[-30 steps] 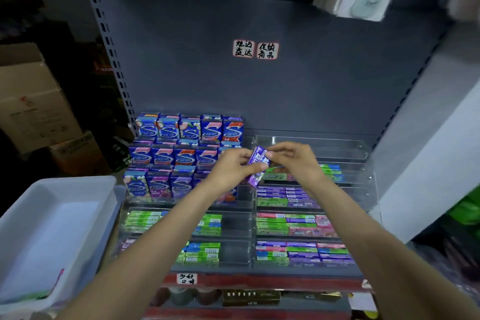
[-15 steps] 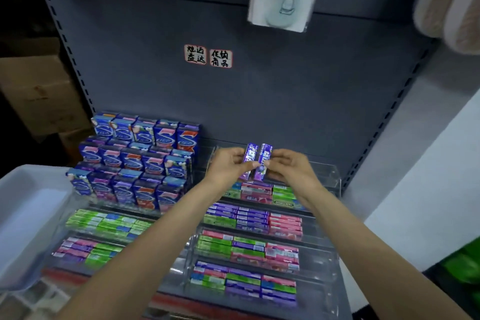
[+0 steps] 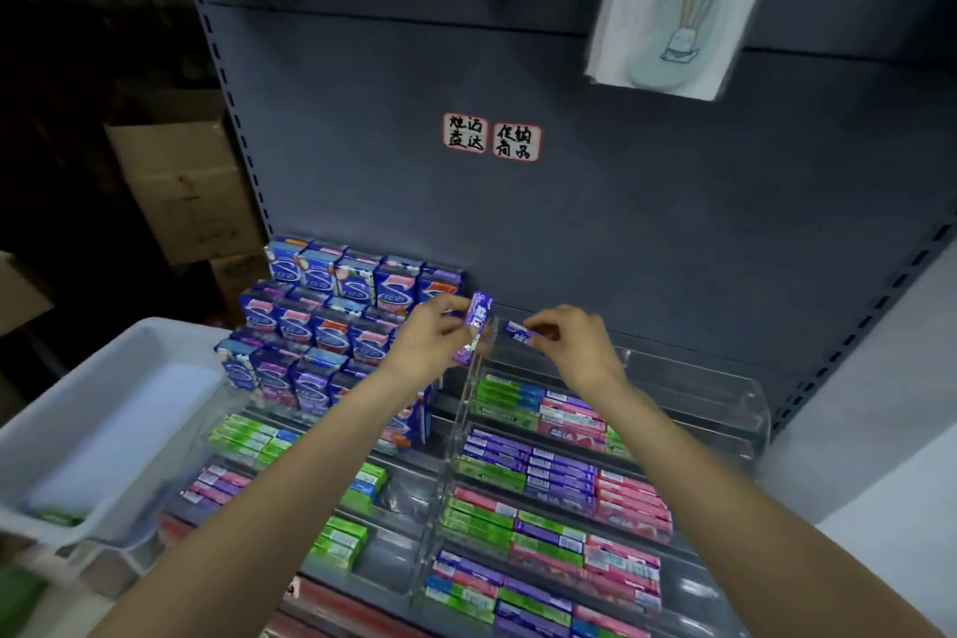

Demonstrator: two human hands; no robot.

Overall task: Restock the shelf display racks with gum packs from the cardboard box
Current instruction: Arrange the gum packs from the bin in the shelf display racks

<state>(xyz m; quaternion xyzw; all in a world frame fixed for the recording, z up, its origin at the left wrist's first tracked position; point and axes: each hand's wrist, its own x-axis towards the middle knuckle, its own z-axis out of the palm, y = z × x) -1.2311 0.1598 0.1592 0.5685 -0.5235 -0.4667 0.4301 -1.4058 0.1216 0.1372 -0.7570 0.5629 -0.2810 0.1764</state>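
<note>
I see left hand (image 3: 430,339) gripping purple gum pack (image 3: 475,326) upright, just left of clear rack (image 3: 689,394) top corner. Right hand (image 3: 575,345) pinching second purple pack (image 3: 519,331) over rack's empty top tier. Hands apart. Lower tiers hold green, purple, pink packs. White bin (image 3: 98,409) at left.

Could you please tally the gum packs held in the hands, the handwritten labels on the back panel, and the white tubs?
Purple gum packs: 2, one each in left hand and right hand
Handwritten labels: 2
White tub: 1
Total: 5
</note>
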